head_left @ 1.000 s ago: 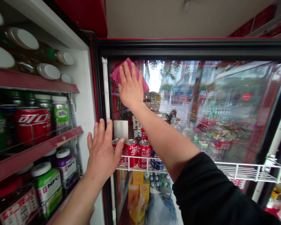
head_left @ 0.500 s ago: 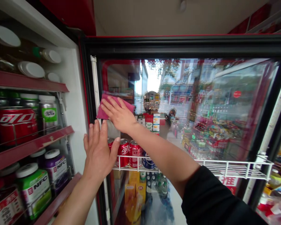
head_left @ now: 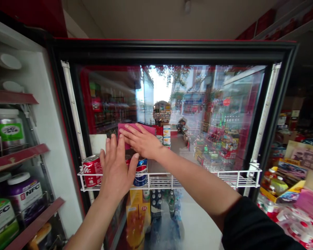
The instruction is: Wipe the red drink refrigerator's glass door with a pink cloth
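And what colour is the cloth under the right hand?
The cloth is deep pink, close to magenta; it shows best in the head view, the only one.

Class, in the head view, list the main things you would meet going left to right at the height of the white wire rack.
Purple NFC bottle → red can → left hand → blue can → right forearm → yellow-edged box.

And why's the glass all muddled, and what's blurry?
In the head view, the glass door seems to mix a bright reflected street with things behind it; in the same view, the white cap at upper left looks soft, and the ceiling is dim.
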`<state>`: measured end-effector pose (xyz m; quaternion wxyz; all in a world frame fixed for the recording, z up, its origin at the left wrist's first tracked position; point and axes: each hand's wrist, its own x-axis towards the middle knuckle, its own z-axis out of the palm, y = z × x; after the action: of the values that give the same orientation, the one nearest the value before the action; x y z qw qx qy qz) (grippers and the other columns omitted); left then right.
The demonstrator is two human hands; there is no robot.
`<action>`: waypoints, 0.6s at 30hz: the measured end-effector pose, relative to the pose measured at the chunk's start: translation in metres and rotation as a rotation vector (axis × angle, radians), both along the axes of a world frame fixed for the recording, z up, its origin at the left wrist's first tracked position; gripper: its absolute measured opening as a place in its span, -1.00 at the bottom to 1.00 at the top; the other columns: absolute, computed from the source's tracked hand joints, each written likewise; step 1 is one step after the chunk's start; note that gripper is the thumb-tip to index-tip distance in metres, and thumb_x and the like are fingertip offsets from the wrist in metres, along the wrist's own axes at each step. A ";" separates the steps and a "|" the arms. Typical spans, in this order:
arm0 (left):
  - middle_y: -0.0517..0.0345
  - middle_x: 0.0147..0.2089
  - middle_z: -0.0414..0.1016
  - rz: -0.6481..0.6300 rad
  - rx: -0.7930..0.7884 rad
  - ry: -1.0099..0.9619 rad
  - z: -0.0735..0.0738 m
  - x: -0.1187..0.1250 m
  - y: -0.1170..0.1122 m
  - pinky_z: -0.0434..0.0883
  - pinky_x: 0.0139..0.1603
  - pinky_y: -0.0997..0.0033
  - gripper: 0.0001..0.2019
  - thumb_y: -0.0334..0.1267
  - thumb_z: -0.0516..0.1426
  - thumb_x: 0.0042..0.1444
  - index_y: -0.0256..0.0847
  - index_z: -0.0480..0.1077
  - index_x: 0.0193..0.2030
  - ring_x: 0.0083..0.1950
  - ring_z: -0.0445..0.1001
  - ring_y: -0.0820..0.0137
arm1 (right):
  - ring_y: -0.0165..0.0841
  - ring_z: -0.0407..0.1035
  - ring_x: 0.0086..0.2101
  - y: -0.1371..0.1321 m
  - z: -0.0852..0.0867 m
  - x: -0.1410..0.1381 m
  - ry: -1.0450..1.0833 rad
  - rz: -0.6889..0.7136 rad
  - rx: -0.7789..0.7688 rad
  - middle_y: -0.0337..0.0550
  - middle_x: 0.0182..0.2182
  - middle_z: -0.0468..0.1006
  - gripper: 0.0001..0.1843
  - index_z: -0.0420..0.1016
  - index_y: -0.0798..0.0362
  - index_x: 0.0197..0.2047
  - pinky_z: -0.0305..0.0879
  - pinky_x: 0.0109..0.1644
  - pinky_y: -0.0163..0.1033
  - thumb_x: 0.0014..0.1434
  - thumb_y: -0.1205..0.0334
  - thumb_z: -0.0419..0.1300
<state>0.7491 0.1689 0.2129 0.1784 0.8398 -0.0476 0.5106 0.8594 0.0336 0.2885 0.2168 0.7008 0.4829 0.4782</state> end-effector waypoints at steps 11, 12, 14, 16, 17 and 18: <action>-0.29 0.75 -0.19 -0.046 0.046 0.001 0.002 0.000 -0.086 -0.08 0.67 -0.40 -0.20 0.08 -0.01 0.51 -0.27 -0.13 0.72 0.76 -0.22 -0.12 | -0.06 -0.14 0.61 -0.128 -0.015 0.004 0.027 0.024 0.125 -0.09 0.65 0.01 -0.29 0.09 0.09 0.66 -0.09 0.68 0.21 0.53 0.18 0.08; -0.29 0.75 -0.19 -0.049 0.051 0.001 0.002 0.000 -0.094 -0.07 0.67 -0.40 -0.20 0.08 -0.01 0.51 -0.26 -0.13 0.72 0.76 -0.21 -0.12 | -0.05 -0.15 0.61 -0.139 -0.016 0.003 0.040 0.018 0.134 -0.08 0.65 0.00 -0.29 0.09 0.10 0.66 -0.09 0.68 0.23 0.53 0.18 0.09; -0.29 0.75 -0.18 -0.059 0.062 -0.006 0.001 0.001 -0.108 -0.06 0.66 -0.42 -0.20 0.07 0.00 0.51 -0.24 -0.13 0.72 0.76 -0.20 -0.13 | -0.06 -0.17 0.62 -0.162 -0.018 0.003 0.068 0.005 0.152 -0.07 0.65 -0.01 -0.28 0.09 0.09 0.66 -0.10 0.69 0.25 0.53 0.17 0.09; -0.30 0.75 -0.17 -0.073 0.071 -0.013 0.000 0.001 -0.123 -0.05 0.66 -0.43 -0.20 0.06 0.01 0.51 -0.22 -0.14 0.72 0.76 -0.19 -0.14 | -0.07 -0.19 0.62 -0.184 -0.020 0.002 0.087 -0.010 0.172 -0.09 0.66 -0.02 -0.27 0.07 0.06 0.66 -0.11 0.69 0.25 0.53 0.16 0.10; -0.30 0.75 -0.17 -0.079 0.074 -0.014 0.000 0.000 -0.131 -0.05 0.66 -0.43 -0.20 0.06 0.01 0.51 -0.21 -0.15 0.72 0.76 -0.19 -0.13 | -0.07 -0.20 0.62 -0.196 -0.021 0.002 0.089 -0.019 0.181 -0.09 0.66 -0.03 -0.26 0.07 0.05 0.67 -0.11 0.69 0.26 0.52 0.16 0.11; -0.30 0.75 -0.16 -0.084 0.076 -0.014 0.000 0.000 -0.138 -0.05 0.66 -0.43 -0.20 0.05 0.02 0.51 -0.21 -0.15 0.72 0.76 -0.19 -0.13 | -0.06 -0.20 0.62 -0.207 -0.022 0.002 0.088 -0.028 0.190 -0.10 0.66 -0.04 -0.25 0.06 0.05 0.67 -0.11 0.69 0.27 0.52 0.16 0.12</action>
<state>0.7490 0.0308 0.2128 0.1673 0.8396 -0.1036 0.5064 0.8612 -0.1731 0.2667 0.1348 0.7454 0.4345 0.4872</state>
